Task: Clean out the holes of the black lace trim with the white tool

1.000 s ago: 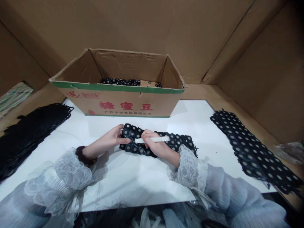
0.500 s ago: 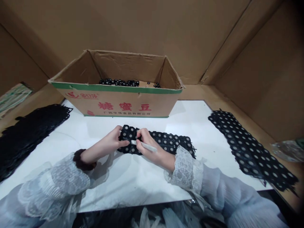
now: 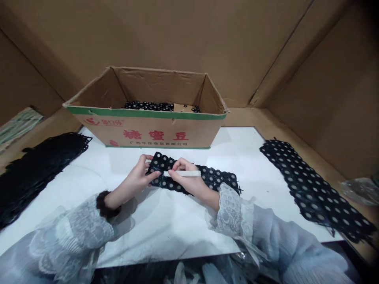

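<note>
A black strip set with rows of pale round discs lies across the white board in front of me. My left hand pinches its left end, the thumb on top and the fingers at the far edge. My right hand is closed on a slim white pen-like tool, which lies nearly level. The tool's left end is over the strip's discs, close to my left thumb; whether it touches them I cannot tell. My right hand covers the middle of the strip.
Behind the strip stands an open cardboard box holding many small black rings. A black pile lies at the left, and more disc-studded black sheets at the right. Clear plastic rests by the right wall.
The white tool has swung from a slant to nearly level in my right hand. The strip's left end has tipped slightly upward. My left hand keeps its hold.
</note>
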The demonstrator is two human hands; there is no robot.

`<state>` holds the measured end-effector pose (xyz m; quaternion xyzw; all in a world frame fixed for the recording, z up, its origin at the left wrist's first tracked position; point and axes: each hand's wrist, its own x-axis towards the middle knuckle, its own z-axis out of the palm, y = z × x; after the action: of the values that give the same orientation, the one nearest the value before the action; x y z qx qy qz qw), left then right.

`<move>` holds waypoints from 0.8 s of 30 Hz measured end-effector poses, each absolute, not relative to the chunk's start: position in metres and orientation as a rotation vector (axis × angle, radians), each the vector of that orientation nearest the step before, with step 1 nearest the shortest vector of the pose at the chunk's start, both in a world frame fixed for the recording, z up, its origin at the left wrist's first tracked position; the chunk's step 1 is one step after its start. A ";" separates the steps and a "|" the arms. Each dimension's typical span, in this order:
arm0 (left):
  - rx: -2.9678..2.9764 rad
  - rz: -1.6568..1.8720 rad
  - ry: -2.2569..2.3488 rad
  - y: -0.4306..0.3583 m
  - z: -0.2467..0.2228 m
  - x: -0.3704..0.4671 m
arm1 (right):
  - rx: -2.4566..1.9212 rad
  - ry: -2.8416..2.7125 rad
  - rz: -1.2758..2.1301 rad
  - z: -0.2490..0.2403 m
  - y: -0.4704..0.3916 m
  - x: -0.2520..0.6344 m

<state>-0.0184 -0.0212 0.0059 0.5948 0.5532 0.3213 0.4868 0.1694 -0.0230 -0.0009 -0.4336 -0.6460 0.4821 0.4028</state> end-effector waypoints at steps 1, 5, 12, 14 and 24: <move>1.428 0.772 1.335 -0.021 0.006 -0.019 | -1.094 -1.599 1.249 -0.001 -0.022 0.170; 1.339 0.685 1.148 -0.020 0.014 -0.030 | -0.998 -1.627 1.257 0.003 -0.025 0.174; 1.281 0.568 1.095 -0.018 0.019 -0.038 | -0.941 -1.617 1.260 0.003 -0.032 0.176; 1.297 0.557 1.157 -0.018 0.018 -0.037 | -0.941 -1.646 1.262 0.001 -0.033 0.176; 1.355 0.513 1.278 -0.020 0.014 -0.037 | -0.996 -1.783 1.044 0.005 -0.034 0.175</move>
<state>-0.0371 -0.0198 0.0141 0.5768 0.5441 0.2187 0.5688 0.1750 -0.0342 0.0055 -0.3957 -0.7086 0.4149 0.4112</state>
